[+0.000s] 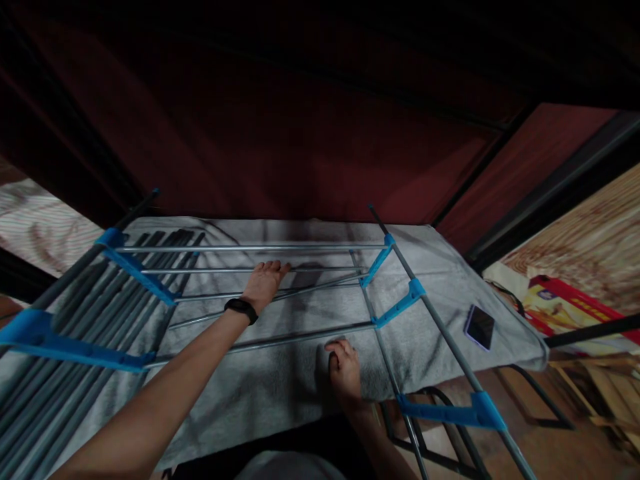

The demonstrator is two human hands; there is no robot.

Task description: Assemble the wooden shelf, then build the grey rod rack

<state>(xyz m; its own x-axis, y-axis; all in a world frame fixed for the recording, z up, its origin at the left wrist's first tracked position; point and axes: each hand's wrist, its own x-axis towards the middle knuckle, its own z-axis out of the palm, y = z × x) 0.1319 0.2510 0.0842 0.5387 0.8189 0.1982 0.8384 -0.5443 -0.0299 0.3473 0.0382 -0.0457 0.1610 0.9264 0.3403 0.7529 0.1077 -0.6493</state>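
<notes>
A rack frame of grey metal tubes joined by blue plastic brackets [400, 310] spans the cloth-covered surface before me. My left hand [265, 283], with a black band on the wrist, reaches over the frame. Its fingers curl over a thin metal tube [320, 270] in the middle; their undersides are hidden. One crossbar lies at a slant to the others and passes by that hand. Nearer to me, my right hand [344, 365] is loosely closed just below the front crossbar [310, 335], apart from it. Nothing shows in its fingers.
Several loose grey tubes [95, 320] lie side by side at the left, under the frame. A phone [480, 327] rests on the grey cloth [280, 373] at the right. Beyond it are a red and yellow package [570, 307] and dark metal stool legs [540, 400].
</notes>
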